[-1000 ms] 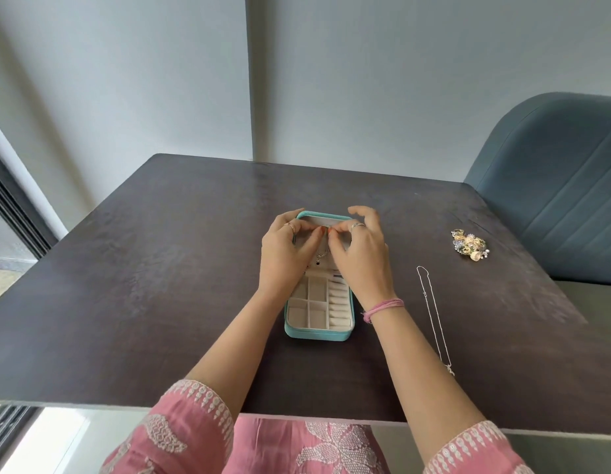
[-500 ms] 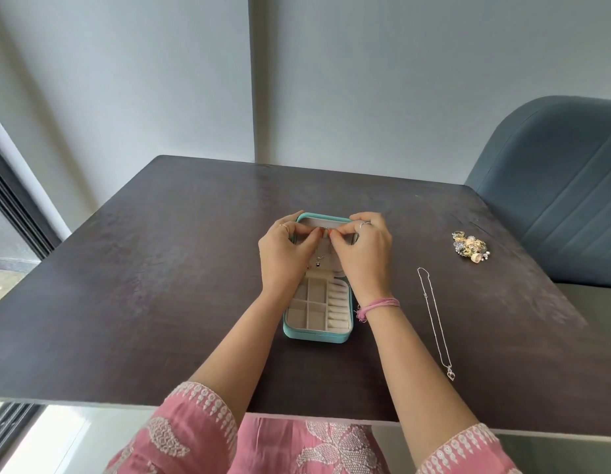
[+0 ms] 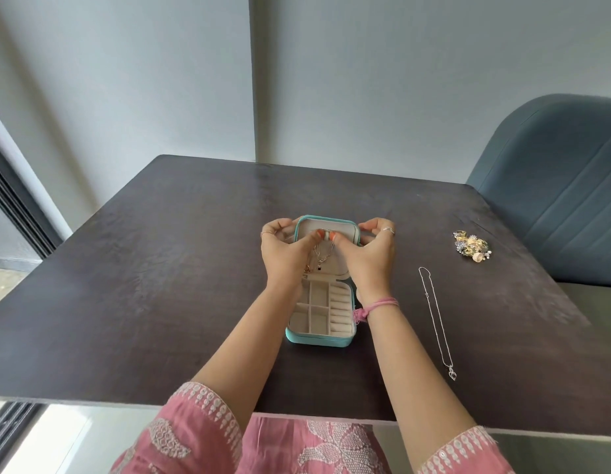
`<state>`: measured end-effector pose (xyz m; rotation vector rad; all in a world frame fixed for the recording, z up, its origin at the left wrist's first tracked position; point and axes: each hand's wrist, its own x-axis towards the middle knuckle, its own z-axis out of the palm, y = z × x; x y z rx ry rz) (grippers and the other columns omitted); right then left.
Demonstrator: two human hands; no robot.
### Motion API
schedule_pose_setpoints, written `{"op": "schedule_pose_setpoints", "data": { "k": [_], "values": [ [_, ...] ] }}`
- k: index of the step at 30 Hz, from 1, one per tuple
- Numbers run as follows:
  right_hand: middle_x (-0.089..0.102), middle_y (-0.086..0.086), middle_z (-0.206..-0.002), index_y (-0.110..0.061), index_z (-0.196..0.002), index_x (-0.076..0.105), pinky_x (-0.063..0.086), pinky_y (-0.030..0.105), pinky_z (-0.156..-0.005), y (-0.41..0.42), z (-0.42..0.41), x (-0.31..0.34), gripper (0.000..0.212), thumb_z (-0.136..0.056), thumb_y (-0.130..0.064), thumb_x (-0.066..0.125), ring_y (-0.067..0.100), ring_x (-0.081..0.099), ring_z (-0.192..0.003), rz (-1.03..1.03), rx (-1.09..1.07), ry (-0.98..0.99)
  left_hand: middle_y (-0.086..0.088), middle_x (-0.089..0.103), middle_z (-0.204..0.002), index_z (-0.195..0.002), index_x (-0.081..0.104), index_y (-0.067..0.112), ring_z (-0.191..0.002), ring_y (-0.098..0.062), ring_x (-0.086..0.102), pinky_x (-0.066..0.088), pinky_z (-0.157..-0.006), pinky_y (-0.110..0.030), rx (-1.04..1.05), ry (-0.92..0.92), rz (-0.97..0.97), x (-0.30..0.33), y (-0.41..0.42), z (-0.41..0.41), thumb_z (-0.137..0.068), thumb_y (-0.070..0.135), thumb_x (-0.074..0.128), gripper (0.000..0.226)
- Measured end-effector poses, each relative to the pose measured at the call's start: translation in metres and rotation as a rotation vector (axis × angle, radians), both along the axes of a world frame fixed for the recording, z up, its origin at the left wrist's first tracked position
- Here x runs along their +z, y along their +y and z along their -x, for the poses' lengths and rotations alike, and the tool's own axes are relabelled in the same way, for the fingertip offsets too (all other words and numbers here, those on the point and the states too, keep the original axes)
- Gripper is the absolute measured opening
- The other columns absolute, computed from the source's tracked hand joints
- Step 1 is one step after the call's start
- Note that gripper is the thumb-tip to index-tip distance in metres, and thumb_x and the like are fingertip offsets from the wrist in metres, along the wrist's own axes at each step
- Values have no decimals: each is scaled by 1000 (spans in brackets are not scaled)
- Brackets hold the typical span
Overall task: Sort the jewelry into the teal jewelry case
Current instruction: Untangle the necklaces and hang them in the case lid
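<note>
Left hand [image 3: 286, 255]: thumb and forefinger pinched together at the top of a thin chain [image 3: 321, 253], other fingers curled loosely above the lid's left edge.
Right hand [image 3: 369, 255]: thumb tip pinched at the same spot on the chain, other fingers arched over the lid's right edge; pink thread band on the wrist.
Chain: hangs down the inside of the lid, small pendants at its lower end.
Teal case [image 3: 319, 340]: open, mid-table, lid laid back away from the person; cream tray with square cells and ring rolls.
Silver necklace [image 3: 436, 319]: stretched out on the dark table [image 3: 143, 285], right of the case, apart from it.
Heap of gold jewelry [image 3: 472, 248]: far right, near the blue chair [image 3: 563, 186].
</note>
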<state>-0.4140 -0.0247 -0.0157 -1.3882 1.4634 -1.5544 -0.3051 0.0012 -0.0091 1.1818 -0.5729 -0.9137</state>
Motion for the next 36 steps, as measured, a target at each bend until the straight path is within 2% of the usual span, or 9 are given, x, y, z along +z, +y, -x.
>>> {"op": "schedule_pose_setpoints", "data": {
  "k": [3, 9, 13, 19, 23, 26, 29, 33, 36],
  "values": [
    [58, -3, -95, -24, -90, 42, 55, 34, -74, 0, -1, -2, 50, -67, -13, 85, 5, 63, -81, -28, 27, -106, -8, 67, -106, -99, 53, 19, -93, -28, 69, 59, -67, -36, -20, 65, -25, -1, -3, -2, -61, 3, 86, 53],
    [52, 10, -113, -25, -98, 41, 58, 39, -78, -2, 0, -8, 54, -68, -10, 84, 11, 64, -90, -19, 89, -118, -7, 68, -105, -95, 53, 20, -80, -21, 68, 57, -57, -32, -64, 98, -18, 0, -1, -3, -63, -5, 82, 50],
    [50, 11, -117, -23, -103, 41, 58, 40, -79, -1, 3, -11, 56, -69, -8, 82, 13, 64, -96, 4, 117, -73, -7, 66, -106, -94, 53, 23, -81, -24, 68, 56, -54, -33, -99, 56, -22, -1, 0, -6, -64, -7, 81, 51],
    [53, 9, -121, -25, -109, 42, 57, 41, -82, 0, 7, -13, 56, -72, -7, 79, 14, 64, -100, 28, 195, -33, -6, 64, -110, -102, 54, 21, -89, -28, 70, 59, -66, -47, -180, -66, -20, -5, 4, -15, -62, 1, 86, 55],
    [56, -10, -115, -17, -121, 41, 55, 32, -86, 7, 16, -14, 48, -85, 5, 62, 9, 64, -102, -1, 332, -147, -8, 68, -112, -114, 56, 15, -95, -29, 69, 58, -74, -52, -283, -83, 20, -12, 9, -25, -74, 8, 79, 47],
    [47, -4, -129, -22, -128, 36, 51, 26, -94, 9, 20, -24, 59, -84, 10, 58, 13, 54, -122, -11, 370, -106, -7, 68, -113, -115, 56, 18, -98, -24, 68, 58, -76, -44, -303, -103, 34, -18, 14, -27, -79, -5, 67, 44],
    [46, -2, -131, -25, -133, 32, 51, 23, -93, 8, 19, -31, 67, -82, 8, 61, 17, 52, -125, -5, 364, -46, -1, 65, -113, -114, 53, 24, -95, -14, 68, 58, -71, -32, -302, -177, 45, -20, 18, -24, -78, -12, 63, 53],
    [50, -5, -123, -28, -134, 31, 52, 29, -91, 5, 17, -32, 74, -78, 4, 64, 22, 55, -121, 29, 331, -5, 0, 62, -116, -114, 50, 27, -100, -17, 65, 58, -80, -37, -275, -259, 57, -23, 18, -21, -76, -7, 68, 55],
    [52, -2, -120, -26, -136, 29, 52, 26, -89, 7, 19, -31, 77, -76, 4, 67, 22, 57, -118, 53, 319, 29, 3, 61, -115, -113, 48, 30, -101, -17, 64, 57, -83, -39, -257, -302, 50, -25, 17, -19, -74, -3, 71, 56]
  ]
}}
